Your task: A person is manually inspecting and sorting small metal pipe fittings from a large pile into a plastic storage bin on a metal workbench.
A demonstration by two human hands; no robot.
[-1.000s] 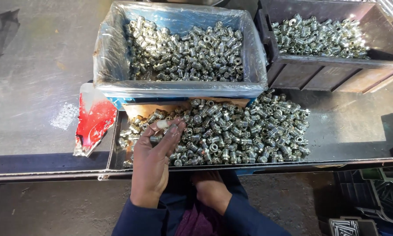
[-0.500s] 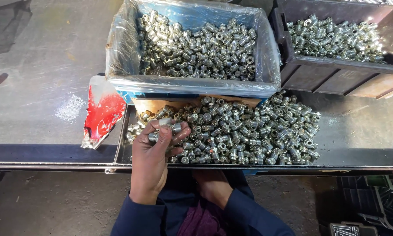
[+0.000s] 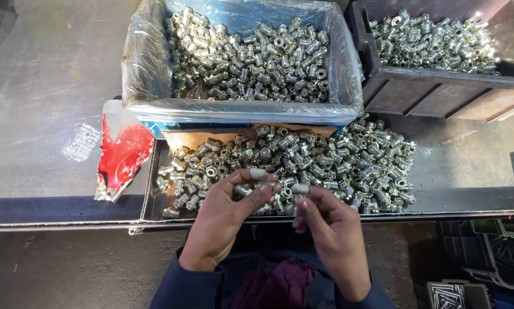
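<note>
Fittings (image 3: 303,160) everywhere in front of me, a loose silver heap spread along the shallow tray (image 3: 152,194) at the near edge of the table (image 3: 40,86). My left hand (image 3: 225,220) is curled over the pile's front edge, thumb and fingers pinched on a small metal fitting (image 3: 244,190), and I count it as gripped. My right hand (image 3: 331,229) sits just beside it, fingers bent inward with the thumb tip up; something small may be tucked in there, but I can't tell whether it holds a piece or is simply half closed. Behind the heap, the blue bin (image 3: 240,109) with its plastic liner is packed with the same fittings, and its front wall stands right against the back of the pile. Off to the right, a dark crate (image 3: 434,86) holds another batch. A red and white scrap of wrapper (image 3: 122,151) lies at the tray's left end. Risks as I see them: these pieces are small, round and slick, so a light pinch could let one roll off the near lip and drop past my lap. The heap's right side spills beyond the tray onto bare table, so a careless sweep could scatter more. Batches look alike, too, so a piece could land in the wrong container.
</note>
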